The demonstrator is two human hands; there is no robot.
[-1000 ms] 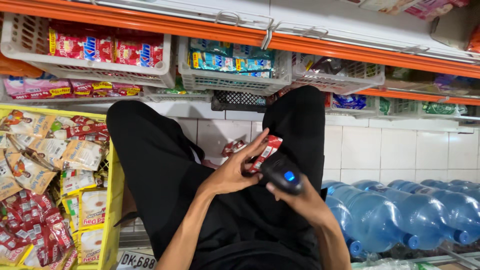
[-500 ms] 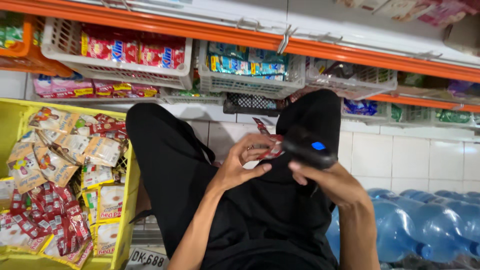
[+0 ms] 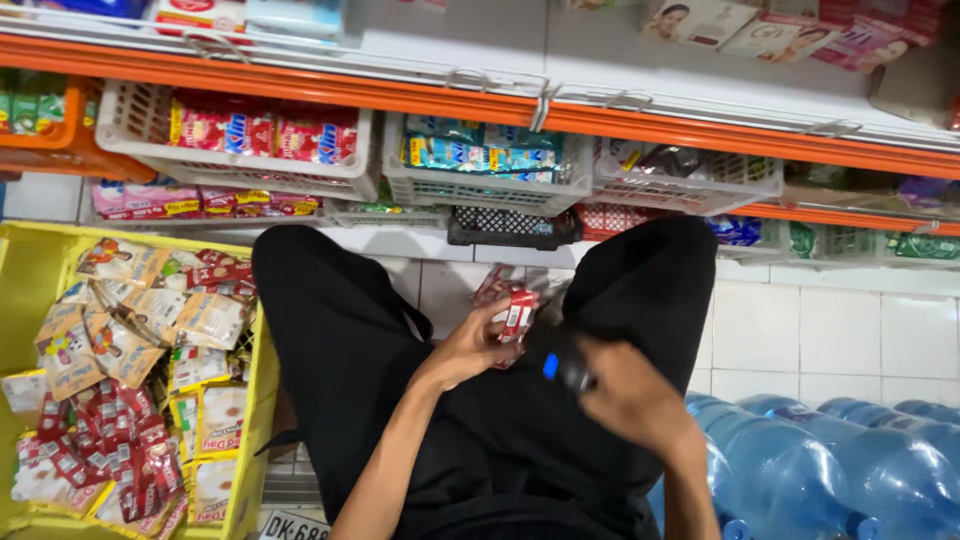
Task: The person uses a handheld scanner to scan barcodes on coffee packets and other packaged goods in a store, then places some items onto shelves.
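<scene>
Across the top of the frame runs an orange-edged metal shelf (image 3: 700, 125) hung with white lattice plastic baskets (image 3: 480, 185). At lower left a yellow plastic crate (image 3: 30, 300) holds glossy crinkled sachets. At centre, the left hand (image 3: 470, 345) pinches small red-and-white sachets (image 3: 515, 310); the right hand (image 3: 625, 390) is clamped around a blurred dark handheld scanner (image 3: 560, 365) just beside them.

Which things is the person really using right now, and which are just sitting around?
In use:
- left hand holding small red sachets
- right hand holding a dark handheld scanner with a blue light

Just sitting around:
- yellow crate full of sachets
- white shelf baskets of packets
- blue water jugs
</scene>
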